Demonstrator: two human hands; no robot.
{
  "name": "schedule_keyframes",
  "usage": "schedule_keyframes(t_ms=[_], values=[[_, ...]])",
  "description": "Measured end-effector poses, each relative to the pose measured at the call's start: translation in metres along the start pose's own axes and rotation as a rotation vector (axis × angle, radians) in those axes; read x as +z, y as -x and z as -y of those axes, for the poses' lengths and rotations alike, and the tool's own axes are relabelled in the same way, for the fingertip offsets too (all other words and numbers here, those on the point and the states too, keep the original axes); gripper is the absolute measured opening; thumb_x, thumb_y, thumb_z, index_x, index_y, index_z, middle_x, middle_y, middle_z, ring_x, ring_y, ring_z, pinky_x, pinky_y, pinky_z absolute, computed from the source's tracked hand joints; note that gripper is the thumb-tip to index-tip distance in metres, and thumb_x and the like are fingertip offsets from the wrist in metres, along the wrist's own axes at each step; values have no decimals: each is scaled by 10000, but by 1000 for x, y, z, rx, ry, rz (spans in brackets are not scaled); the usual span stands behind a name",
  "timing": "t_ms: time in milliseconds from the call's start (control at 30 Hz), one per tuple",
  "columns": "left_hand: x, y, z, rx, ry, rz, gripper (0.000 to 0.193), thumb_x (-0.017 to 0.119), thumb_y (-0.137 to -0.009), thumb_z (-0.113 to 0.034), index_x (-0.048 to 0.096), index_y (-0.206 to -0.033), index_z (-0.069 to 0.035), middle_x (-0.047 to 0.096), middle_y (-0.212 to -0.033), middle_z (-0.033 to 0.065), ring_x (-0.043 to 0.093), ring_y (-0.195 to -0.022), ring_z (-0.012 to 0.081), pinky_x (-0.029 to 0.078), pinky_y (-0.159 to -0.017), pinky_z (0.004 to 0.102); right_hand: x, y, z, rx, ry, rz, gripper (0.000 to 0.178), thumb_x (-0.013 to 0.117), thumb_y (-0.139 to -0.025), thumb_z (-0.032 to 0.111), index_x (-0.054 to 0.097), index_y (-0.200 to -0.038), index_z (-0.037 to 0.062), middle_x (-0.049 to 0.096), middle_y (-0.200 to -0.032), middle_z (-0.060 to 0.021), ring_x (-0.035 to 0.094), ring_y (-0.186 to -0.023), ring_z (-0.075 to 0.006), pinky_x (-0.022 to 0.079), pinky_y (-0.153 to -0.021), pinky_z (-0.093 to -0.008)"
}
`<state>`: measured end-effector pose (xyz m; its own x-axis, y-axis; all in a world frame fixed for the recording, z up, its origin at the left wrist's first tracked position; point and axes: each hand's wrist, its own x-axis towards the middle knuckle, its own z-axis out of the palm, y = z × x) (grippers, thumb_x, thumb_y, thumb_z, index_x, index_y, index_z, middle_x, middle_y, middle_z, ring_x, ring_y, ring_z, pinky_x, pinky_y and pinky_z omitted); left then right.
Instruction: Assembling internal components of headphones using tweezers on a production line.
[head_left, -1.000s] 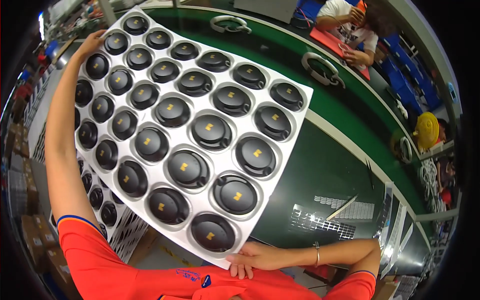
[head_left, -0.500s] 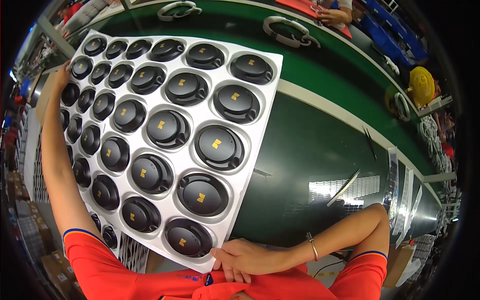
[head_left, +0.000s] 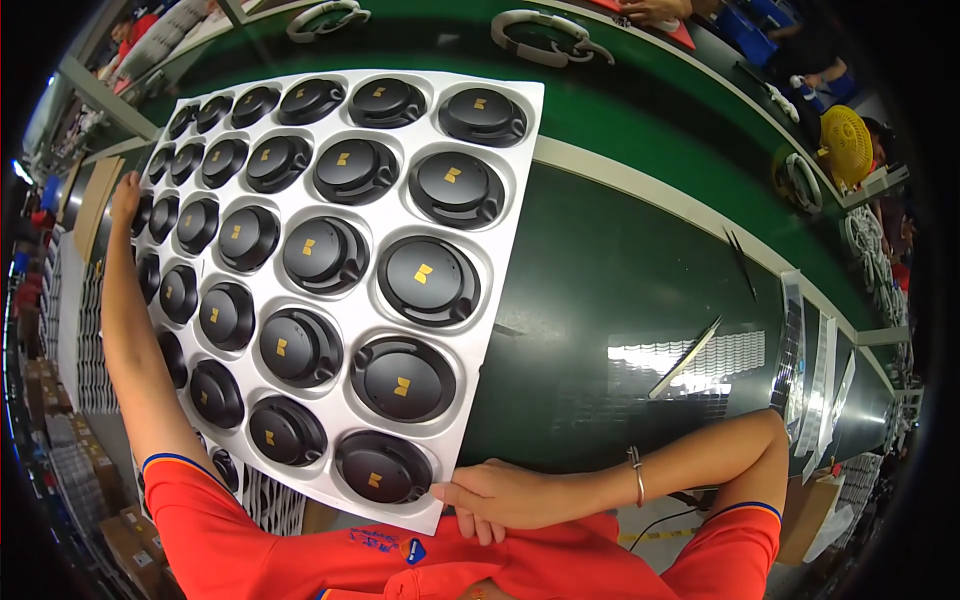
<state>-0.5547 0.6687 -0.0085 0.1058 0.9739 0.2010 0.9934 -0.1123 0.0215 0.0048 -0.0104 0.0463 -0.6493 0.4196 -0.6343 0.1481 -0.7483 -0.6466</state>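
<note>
A large white moulded tray [head_left: 425, 518] spans the left and middle of the view, tilted, its recesses filled with several rows of round black ear-cup-like parts [head_left: 425, 280], each bearing a small gold mark. My left hand [head_left: 126, 197] reaches along the far left side and grips the tray's edge there; its fingertips are partly hidden. At the near right corner, my right hand [head_left: 490, 497] pinches the tray's rim between thumb and fingers, close to my body. A second tray with similar black parts shows partly beneath, by my left sleeve.
Tweezers [head_left: 685, 358] and a dark thin tool [head_left: 740, 263] lie on the dark green table [head_left: 570, 300]. Clear plastic strips [head_left: 815, 390] rest at its right end. Beyond a pale rail, a green conveyor [head_left: 640, 130] carries white headbands [head_left: 550, 38]. A yellow fan [head_left: 845, 145] stands far right.
The tray has shifted slightly left, its far edge tilting and both hands moving with it. My left hand sits lower in view. Across the conveyor, a co-worker's hand has moved.
</note>
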Motion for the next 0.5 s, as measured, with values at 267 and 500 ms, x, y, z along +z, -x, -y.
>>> schedule_keyframes(t_ms=[267,500], values=[[-76,148,-178,498,167,-394,393,520,-995,-259,537,-1313,-28,585,-1298,189,523,-1247,337,370,-1058,380,-33,123,2,-216,350,-536,301,495,-1015,284,580,-1114,13,685,-867,-112,678,-734,-201,542,-659,-316],[-235,467,-365,580,234,-382,377,510,-960,-57,528,-1326,33,484,-1417,211,460,-1324,296,319,-1106,384,-162,210,-70,17,1439,-1887,368,612,-946,257,579,-1188,-19,624,-1071,-183,611,-943,-357,491,-807,-413]])
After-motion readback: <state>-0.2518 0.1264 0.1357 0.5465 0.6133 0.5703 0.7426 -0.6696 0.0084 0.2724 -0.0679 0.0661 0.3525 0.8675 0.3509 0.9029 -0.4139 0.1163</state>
